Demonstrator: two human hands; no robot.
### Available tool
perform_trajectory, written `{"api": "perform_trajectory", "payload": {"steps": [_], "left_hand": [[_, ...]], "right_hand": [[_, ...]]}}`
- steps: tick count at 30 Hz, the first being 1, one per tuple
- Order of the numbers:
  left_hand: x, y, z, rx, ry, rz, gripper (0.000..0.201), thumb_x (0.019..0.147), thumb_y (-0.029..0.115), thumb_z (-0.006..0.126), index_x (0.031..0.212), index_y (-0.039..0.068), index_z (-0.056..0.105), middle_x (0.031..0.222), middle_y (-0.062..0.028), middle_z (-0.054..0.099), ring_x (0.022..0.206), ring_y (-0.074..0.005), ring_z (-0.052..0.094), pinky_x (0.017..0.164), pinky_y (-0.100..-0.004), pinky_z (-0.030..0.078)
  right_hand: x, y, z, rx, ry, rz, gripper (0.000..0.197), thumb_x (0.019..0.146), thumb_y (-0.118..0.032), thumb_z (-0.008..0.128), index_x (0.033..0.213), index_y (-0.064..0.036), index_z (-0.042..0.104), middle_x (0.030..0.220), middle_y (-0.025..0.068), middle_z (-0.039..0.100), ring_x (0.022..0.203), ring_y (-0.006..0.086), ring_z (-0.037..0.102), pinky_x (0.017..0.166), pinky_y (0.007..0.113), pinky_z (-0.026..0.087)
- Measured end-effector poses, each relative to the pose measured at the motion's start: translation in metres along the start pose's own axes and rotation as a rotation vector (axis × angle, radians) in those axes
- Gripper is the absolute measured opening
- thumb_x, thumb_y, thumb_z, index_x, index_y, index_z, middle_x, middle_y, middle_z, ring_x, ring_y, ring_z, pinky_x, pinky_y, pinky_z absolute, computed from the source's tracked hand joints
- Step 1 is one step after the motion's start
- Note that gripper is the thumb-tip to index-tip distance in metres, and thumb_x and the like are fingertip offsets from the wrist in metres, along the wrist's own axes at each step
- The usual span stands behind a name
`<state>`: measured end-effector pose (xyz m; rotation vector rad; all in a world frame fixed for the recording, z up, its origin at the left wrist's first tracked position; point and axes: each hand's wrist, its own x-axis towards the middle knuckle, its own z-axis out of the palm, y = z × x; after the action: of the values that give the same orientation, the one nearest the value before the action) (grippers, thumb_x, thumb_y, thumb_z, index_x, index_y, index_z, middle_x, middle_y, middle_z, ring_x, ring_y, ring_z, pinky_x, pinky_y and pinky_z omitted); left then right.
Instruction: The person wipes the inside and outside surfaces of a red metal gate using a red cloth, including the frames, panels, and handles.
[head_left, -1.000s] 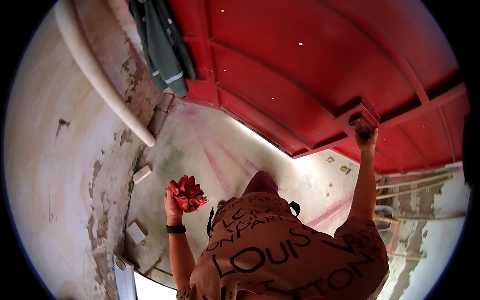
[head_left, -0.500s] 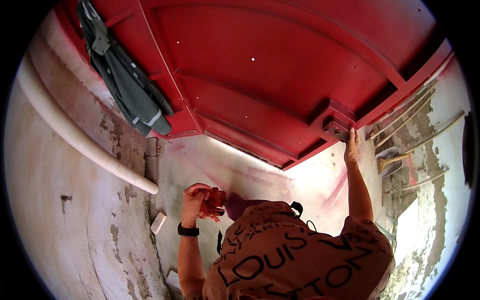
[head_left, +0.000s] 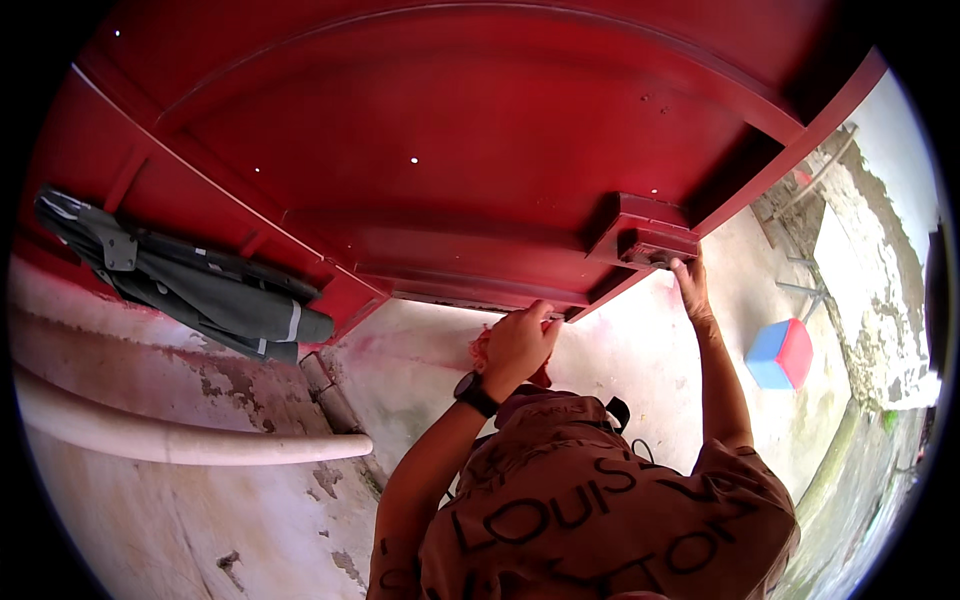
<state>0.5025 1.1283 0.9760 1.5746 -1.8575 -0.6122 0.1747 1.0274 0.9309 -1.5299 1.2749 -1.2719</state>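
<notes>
A large red metal door [head_left: 420,120] fills the upper part of the view. My right hand [head_left: 694,288] grips its free edge beside the lock box [head_left: 655,245], thumb near the lock and the other fingers partly hidden. In my left hand [head_left: 520,348] is a crumpled red bundle [head_left: 481,348], its material too unclear to name. The back of that hand faces up, close to the door's lower edge, and hides most of the bundle. Whether the hand touches the door I cannot tell.
A dark grey-green jacket [head_left: 200,285] hangs on the door at left. Below it a thick pale pipe [head_left: 200,442] runs along the peeling wall. A red-and-blue stool [head_left: 780,355] and a white board [head_left: 845,280] stand to the right.
My left hand has moved right and up with the red bundle, to the door's lower edge. The right hand keeps to the lock side. The view has shifted, bringing the stool into sight.
</notes>
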Motion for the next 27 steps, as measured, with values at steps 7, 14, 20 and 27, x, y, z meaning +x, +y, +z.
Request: {"api": "perform_trajectory", "payload": {"steps": [7, 14, 20, 27], "left_hand": [[0.01, 0.051, 0.01, 0.071, -0.14, 0.264, 0.044, 0.08, 0.042, 0.068, 0.092, 0.001, 0.06, 0.067, -0.0151, 0.065, 0.066, -0.0347, 0.065, 0.059, -0.0428, 0.05], [-0.015, 0.069, -0.002, 0.423, -0.152, 0.47, 0.045, 0.075, 0.048, 0.07, 0.081, 0.005, 0.064, 0.074, -0.0099, 0.067, 0.072, -0.0281, 0.066, 0.059, -0.0416, 0.052], [-0.073, 0.071, -0.002, 0.429, -0.108, 0.594, 0.04, 0.074, 0.046, 0.072, 0.075, 0.006, 0.064, 0.073, -0.0093, 0.067, 0.072, -0.0269, 0.066, 0.06, -0.0403, 0.053], [-0.129, 0.076, -0.026, 0.567, -0.177, 0.624, 0.043, 0.072, 0.047, 0.073, 0.075, 0.005, 0.065, 0.071, -0.0104, 0.068, 0.07, -0.0272, 0.066, 0.059, -0.0383, 0.053]], "right_hand": [[-0.092, -0.043, 0.029, -0.147, 0.036, 0.085, 0.102, 0.074, -0.026, 0.079, 0.149, -0.0127, 0.012, 0.128, 0.0161, 0.053, 0.122, 0.0281, 0.048, 0.106, 0.042, 0.035], [-0.185, -0.055, 0.055, -0.118, 0.165, 0.135, 0.091, 0.075, 0.007, 0.061, 0.149, -0.0115, 0.012, 0.131, 0.0168, 0.049, 0.122, 0.0262, 0.05, 0.098, 0.038, 0.046], [-0.265, -0.07, 0.084, -0.058, 0.37, 0.116, 0.074, 0.077, 0.01, 0.048, 0.145, -0.0055, 0.024, 0.136, 0.0194, 0.046, 0.115, 0.0321, 0.054, 0.095, 0.04, 0.049], [-0.354, -0.09, 0.165, 0.706, 0.06, 0.756, 0.036, 0.089, -0.024, 0.057, 0.118, -0.0021, 0.056, 0.105, 0.0098, 0.066, 0.09, 0.0194, 0.065, 0.077, 0.035, 0.052]]}}
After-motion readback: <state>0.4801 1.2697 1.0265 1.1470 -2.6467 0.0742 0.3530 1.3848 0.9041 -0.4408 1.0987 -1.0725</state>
